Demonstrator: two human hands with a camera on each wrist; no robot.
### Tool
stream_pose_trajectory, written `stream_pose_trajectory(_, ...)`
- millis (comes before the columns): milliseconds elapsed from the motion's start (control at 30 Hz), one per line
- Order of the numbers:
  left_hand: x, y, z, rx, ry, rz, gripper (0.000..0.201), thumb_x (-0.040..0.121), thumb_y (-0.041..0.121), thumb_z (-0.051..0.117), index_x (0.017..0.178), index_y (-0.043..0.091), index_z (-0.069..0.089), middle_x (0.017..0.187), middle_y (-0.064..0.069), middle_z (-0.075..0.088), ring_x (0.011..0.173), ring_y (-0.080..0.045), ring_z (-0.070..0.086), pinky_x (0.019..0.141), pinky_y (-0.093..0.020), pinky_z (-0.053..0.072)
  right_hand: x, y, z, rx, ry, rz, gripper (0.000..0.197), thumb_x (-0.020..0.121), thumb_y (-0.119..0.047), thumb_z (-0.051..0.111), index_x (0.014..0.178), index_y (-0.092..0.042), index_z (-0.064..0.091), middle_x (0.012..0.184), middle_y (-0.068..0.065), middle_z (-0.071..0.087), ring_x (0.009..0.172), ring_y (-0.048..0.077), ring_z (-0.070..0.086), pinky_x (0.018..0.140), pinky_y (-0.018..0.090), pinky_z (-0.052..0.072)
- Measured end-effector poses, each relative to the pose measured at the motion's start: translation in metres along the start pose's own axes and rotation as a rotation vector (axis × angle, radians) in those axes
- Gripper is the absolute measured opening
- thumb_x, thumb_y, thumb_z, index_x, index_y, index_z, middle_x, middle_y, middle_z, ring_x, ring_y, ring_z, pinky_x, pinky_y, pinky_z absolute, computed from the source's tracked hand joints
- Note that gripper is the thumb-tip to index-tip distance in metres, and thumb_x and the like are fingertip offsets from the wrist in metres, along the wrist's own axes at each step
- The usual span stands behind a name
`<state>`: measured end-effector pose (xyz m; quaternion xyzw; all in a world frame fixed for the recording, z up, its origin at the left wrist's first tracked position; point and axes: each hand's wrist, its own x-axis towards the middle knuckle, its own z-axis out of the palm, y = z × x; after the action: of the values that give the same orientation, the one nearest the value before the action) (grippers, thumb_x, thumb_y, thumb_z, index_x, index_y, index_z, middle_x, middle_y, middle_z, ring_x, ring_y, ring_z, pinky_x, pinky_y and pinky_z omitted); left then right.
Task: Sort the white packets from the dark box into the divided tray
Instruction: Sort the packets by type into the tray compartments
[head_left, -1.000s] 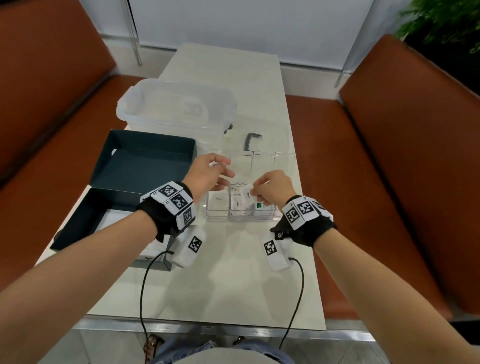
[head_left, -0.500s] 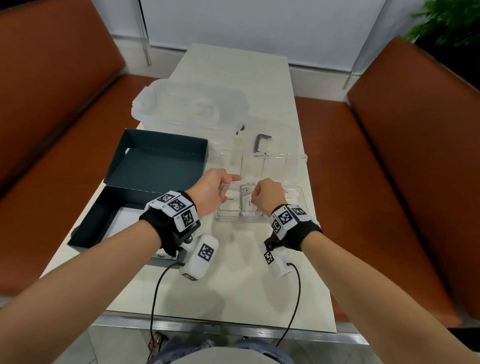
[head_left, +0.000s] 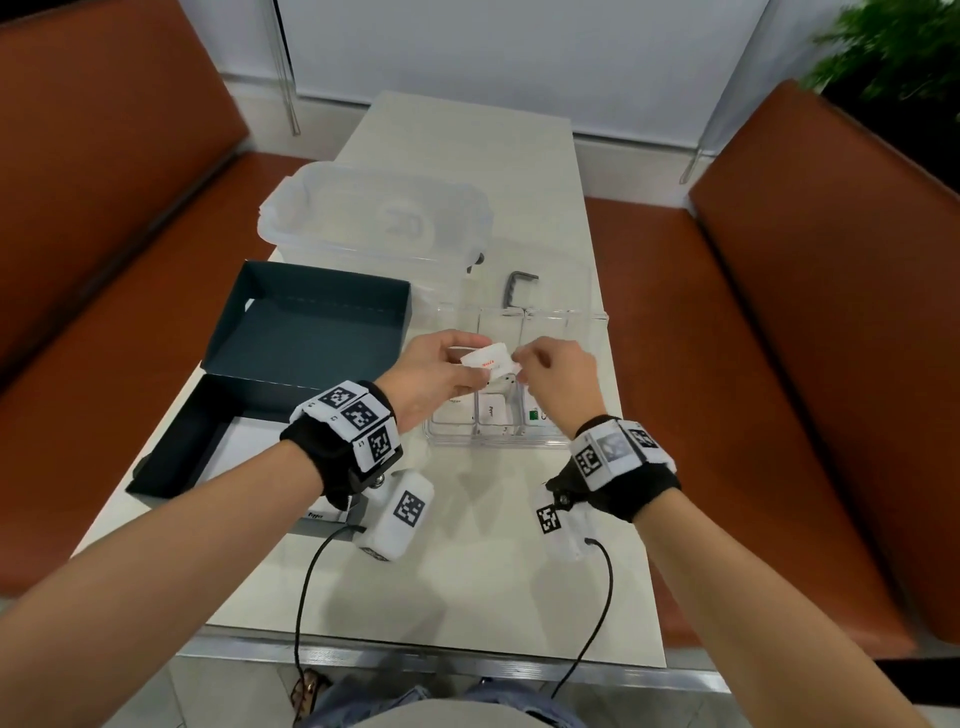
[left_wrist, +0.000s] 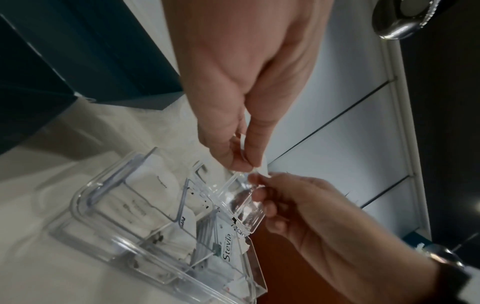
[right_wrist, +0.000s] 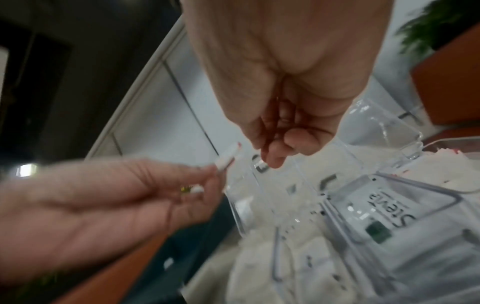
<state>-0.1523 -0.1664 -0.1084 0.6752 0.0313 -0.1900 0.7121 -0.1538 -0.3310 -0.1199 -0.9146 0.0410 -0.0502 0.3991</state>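
A few white packets with red print (head_left: 491, 361) hang above the clear divided tray (head_left: 498, 442). My left hand (head_left: 470, 364) pinches their left end (left_wrist: 261, 169). My right hand (head_left: 522, 361), fingers curled, pinches the right end of one; the right wrist view is too blurred to confirm this. The tray's compartments (left_wrist: 85, 205) hold white packets, a Stevia one (right_wrist: 384, 207) at the right. The dark box (head_left: 311, 338) stands open left of the tray, with white paper (head_left: 249, 452) in its base.
A clear plastic bin (head_left: 374, 223) stands behind the box and tray. A black bent handle (head_left: 517, 288) lies behind the tray's raised clear lid (head_left: 540, 322). Orange benches (head_left: 779, 364) flank the narrow table, whose front edge (head_left: 415, 654) is near me.
Both hands dipped to the tray half a second ago. They have now risen above it, and the red-printed packets are held between them.
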Motion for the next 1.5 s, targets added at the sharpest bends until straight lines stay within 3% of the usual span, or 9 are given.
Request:
stream_pose_trajectory(167, 0.004, 0.004, 0.021, -0.086, 0.032, 0.052, 0.038, 0.082, -0.008, 0.070, 0.119, -0.004, 0.060, 0.096, -0.014, 0.066, 0.079, -0.018, 0.067, 0.071, -0.020, 0.058, -0.012, -0.004, -0.023, 0.393, -0.143, 0.169, 0.019, 0.092, -0.026, 0.062, 0.090, -0.009, 0.069, 0.077, 0.005, 0.072, 0.058, 0.008, 0.062, 0.052, 0.021, 0.047)
stream_pose_trajectory(300, 0.009, 0.008, 0.046, -0.116, -0.007, 0.039, 0.032, 0.084, 0.002, 0.072, 0.114, -0.005, 0.061, 0.092, -0.010, 0.066, 0.077, -0.016, 0.067, 0.073, -0.023, 0.059, -0.012, 0.004, -0.039, 0.613, -0.058, 0.235, 0.014, 0.089, -0.013, 0.066, 0.095, 0.000, 0.068, 0.078, 0.008, 0.068, 0.060, 0.011, 0.060, 0.054, 0.023, 0.047)
stream_pose_trajectory(500, 0.016, 0.007, 0.071, -0.003, -0.097, -0.040, 0.015, 0.084, 0.008, 0.074, 0.098, 0.011, 0.067, 0.082, -0.002, 0.069, 0.075, -0.012, 0.065, 0.075, -0.026, 0.057, -0.006, 0.031, -0.061, 0.756, 0.037, 0.337, 0.013, 0.084, -0.008, 0.071, 0.095, 0.000, 0.069, 0.072, 0.004, 0.063, 0.056, 0.010, 0.051, 0.051, 0.021, 0.044)
stream_pose_trajectory(667, 0.021, 0.001, 0.077, 0.235, -0.084, -0.060, 0.012, 0.088, 0.009, 0.069, 0.098, 0.014, 0.068, 0.084, 0.000, 0.068, 0.067, -0.007, 0.062, 0.063, -0.019, 0.051, 0.010, 0.063, -0.071, 0.296, 0.095, 0.345, 0.019, 0.080, -0.014, 0.075, 0.097, -0.007, 0.070, 0.082, 0.006, 0.068, 0.061, 0.012, 0.052, 0.059, 0.026, 0.045)
stream_pose_trajectory(767, 0.020, -0.004, 0.072, 0.295, -0.075, -0.053, 0.007, 0.090, 0.011, 0.066, 0.095, 0.016, 0.068, 0.088, -0.001, 0.067, 0.068, -0.008, 0.062, 0.061, -0.019, 0.050, 0.014, 0.072, -0.067, -0.064, 0.036, 0.252, 0.018, 0.079, -0.017, 0.076, 0.093, -0.018, 0.065, 0.080, -0.001, 0.066, 0.083, 0.016, 0.059, 0.077, 0.030, 0.048)
stream_pose_trajectory(900, 0.018, -0.007, 0.063, 0.285, -0.072, -0.056, 0.008, 0.091, 0.008, 0.063, 0.094, 0.015, 0.068, 0.092, -0.004, 0.069, 0.070, -0.010, 0.062, 0.063, -0.020, 0.051, 0.016, 0.075, -0.052, -0.309, -0.084, 0.221, 0.017, 0.082, -0.020, 0.072, 0.094, -0.022, 0.061, 0.100, 0.007, 0.064, 0.088, 0.023, 0.061, 0.081, 0.038, 0.053)
stream_pose_trajectory(1100, 0.015, -0.007, 0.050, 0.274, -0.047, -0.050, 0.012, 0.093, 0.005, 0.058, 0.098, 0.013, 0.067, 0.087, -0.001, 0.068, 0.071, -0.011, 0.062, 0.062, -0.019, 0.049, 0.015, 0.075, -0.036, -0.397, -0.159, 0.218, 0.018, 0.082, -0.018, 0.072, 0.094, -0.017, 0.057, 0.106, 0.008, 0.058, 0.089, 0.026, 0.060, 0.075, 0.034, 0.051)
stream_pose_trajectory(1267, 0.013, -0.007, 0.046, 0.271, -0.034, -0.043, 0.016, 0.094, 0.004, 0.058, 0.107, 0.008, 0.066, 0.091, -0.003, 0.068, 0.075, -0.013, 0.063, 0.063, -0.019, 0.050, 0.012, 0.072, -0.027, -0.607, -0.209, 0.116, 0.006, 0.088, -0.016, 0.064, 0.093, -0.013, 0.063, 0.101, 0.009, 0.065, 0.092, 0.029, 0.062, 0.082, 0.035, 0.049)
stream_pose_trajectory(1500, 0.011, -0.003, 0.043, 0.242, -0.038, -0.025, 0.014, 0.095, 0.004, 0.057, 0.103, 0.010, 0.066, 0.091, -0.003, 0.068, 0.072, -0.011, 0.062, 0.064, -0.021, 0.050, 0.007, 0.069, -0.024, -0.741, -0.201, 0.032, 0.015, 0.094, -0.015, 0.055, 0.099, -0.013, 0.069, 0.105, 0.006, 0.064, 0.097, 0.026, 0.059, 0.087, 0.035, 0.041)
